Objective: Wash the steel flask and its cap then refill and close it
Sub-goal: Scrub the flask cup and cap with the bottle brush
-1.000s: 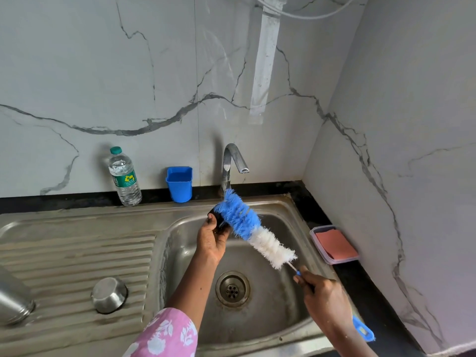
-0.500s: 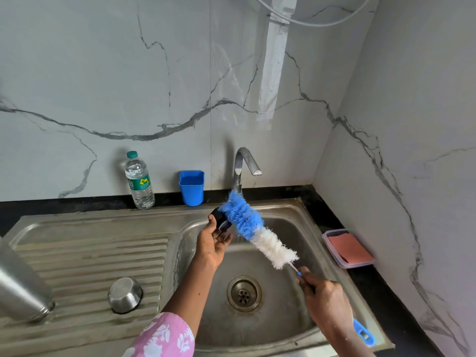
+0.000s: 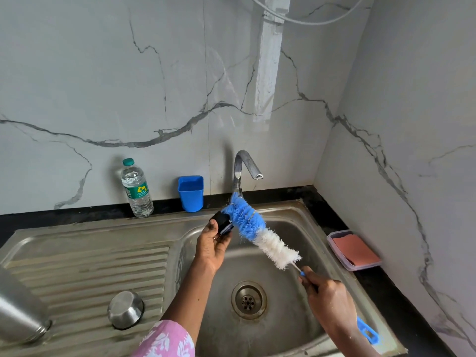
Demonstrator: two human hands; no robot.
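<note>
Brush (image 3: 260, 235) still against cap (image 3: 222, 222)

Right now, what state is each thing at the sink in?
cap: held in the left hand, bristles against it
brush: gripped by the right hand
tap: no water running
steel flask: on the drainboard, partly out of frame
steel bowl: upside down on the drainboard
water bottle: upright, capped
blue cup: upright

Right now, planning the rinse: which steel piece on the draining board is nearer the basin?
The small domed steel cup, resting mouth down. The flask sits farther away, at the far left edge.
</note>
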